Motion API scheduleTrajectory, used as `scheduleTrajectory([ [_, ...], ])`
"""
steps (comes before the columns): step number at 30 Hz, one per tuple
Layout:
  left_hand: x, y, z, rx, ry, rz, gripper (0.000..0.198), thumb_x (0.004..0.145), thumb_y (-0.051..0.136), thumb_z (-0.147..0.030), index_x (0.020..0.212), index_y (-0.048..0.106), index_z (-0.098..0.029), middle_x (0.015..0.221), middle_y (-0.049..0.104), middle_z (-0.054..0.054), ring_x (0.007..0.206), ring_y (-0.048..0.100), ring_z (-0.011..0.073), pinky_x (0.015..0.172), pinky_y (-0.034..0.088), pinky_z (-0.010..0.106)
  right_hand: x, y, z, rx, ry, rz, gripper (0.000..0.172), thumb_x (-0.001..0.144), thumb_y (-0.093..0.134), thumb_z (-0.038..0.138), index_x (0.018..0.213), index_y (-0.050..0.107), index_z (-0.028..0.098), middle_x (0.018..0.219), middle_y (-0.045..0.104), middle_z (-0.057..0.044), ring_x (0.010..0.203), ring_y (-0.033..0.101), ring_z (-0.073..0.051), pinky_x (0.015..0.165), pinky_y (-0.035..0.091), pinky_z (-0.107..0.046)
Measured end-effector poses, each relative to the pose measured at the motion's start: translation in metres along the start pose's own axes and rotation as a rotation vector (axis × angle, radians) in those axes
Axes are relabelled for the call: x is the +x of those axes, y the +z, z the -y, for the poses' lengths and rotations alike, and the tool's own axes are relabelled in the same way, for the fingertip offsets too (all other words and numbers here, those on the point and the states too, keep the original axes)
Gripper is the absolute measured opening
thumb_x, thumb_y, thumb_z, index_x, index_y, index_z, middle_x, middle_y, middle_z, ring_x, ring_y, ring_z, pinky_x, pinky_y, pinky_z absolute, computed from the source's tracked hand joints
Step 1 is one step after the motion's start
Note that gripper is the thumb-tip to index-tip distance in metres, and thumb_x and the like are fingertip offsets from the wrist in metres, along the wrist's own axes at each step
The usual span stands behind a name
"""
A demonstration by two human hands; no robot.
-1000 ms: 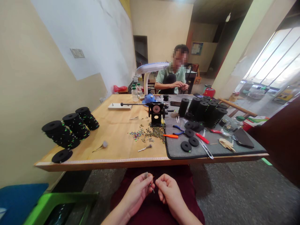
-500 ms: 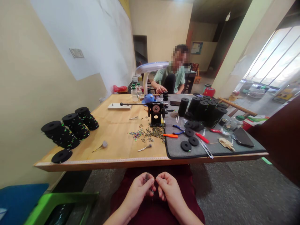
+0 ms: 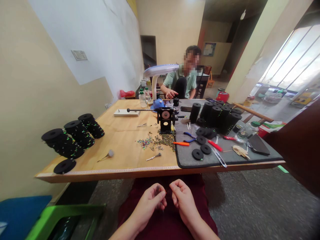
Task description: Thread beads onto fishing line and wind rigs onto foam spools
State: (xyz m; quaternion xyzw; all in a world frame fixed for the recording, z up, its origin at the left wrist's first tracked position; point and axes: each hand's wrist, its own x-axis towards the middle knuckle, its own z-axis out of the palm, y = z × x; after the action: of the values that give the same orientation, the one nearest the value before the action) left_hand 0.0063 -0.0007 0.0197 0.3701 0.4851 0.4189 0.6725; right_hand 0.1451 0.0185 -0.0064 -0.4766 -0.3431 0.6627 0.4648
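My left hand (image 3: pixel 150 201) and my right hand (image 3: pixel 182 198) are held close together over my dark red lap, below the table's front edge. Both are closed in a pinch. The left hand's fingers hold a small dark piece (image 3: pixel 158 190) with a bit of red at its tip; the right hand's fingertips pinch close beside it, and what they hold is too small to make out. On the wooden table (image 3: pixel 120 140) ahead lies a scatter of small beads and metal bits (image 3: pixel 156 142) beside a black hand-crank winder (image 3: pixel 165 120).
Black spools (image 3: pixel 72 136) stand at the table's left, more (image 3: pixel 217 115) on the grey mat (image 3: pixel 225 156) with pliers, scissors and discs. A desk lamp (image 3: pixel 157 71) stands behind. Another person (image 3: pixel 182 83) sits at the far end. A green bin (image 3: pixel 62 220) is at lower left.
My hands have moved slightly closer together and turned a little in my lap. The person at the far end has reached a hand onto the table.
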Motion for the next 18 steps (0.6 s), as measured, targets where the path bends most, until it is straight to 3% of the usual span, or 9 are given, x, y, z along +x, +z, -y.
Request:
scheduleTrajectory([
  [5,-0.0016,0.0007,-0.001,0.055,0.035,0.013,0.017,0.068,0.068,-0.019,0.076,0.053,-0.016,0.057,0.059,-0.003,0.054,0.052,0.01,0.054,0.041,0.022,0.0002,-0.0003,0.0009,-0.002,-0.039,-0.01,0.042,0.068,0.067,0.055,0.069,0.047,0.018,0.035,0.035,0.013,0.034,0.019,-0.002,0.037,0.013,-0.017],
  [12,-0.0016,0.001,-0.0011,0.031,0.024,0.0,0.018,0.069,0.069,-0.022,0.074,0.054,-0.016,0.059,0.061,-0.001,0.056,0.055,0.0105,0.055,0.044,0.022,-0.0005,-0.0014,-0.003,-0.058,-0.003,0.052,0.039,0.07,0.066,0.052,0.068,0.047,0.018,0.036,0.036,0.012,0.034,0.02,-0.003,0.038,0.012,-0.018],
  [18,-0.0003,-0.0017,-0.0022,-0.136,-0.054,-0.012,0.024,0.067,0.075,-0.027,0.074,0.055,-0.016,0.068,0.062,-0.001,0.066,0.063,0.0122,0.062,0.049,0.023,-0.0035,-0.0006,0.0048,-0.083,-0.015,0.006,0.04,0.067,0.068,0.052,0.066,0.048,0.018,0.038,0.034,0.012,0.036,0.022,-0.003,0.039,0.013,-0.018],
])
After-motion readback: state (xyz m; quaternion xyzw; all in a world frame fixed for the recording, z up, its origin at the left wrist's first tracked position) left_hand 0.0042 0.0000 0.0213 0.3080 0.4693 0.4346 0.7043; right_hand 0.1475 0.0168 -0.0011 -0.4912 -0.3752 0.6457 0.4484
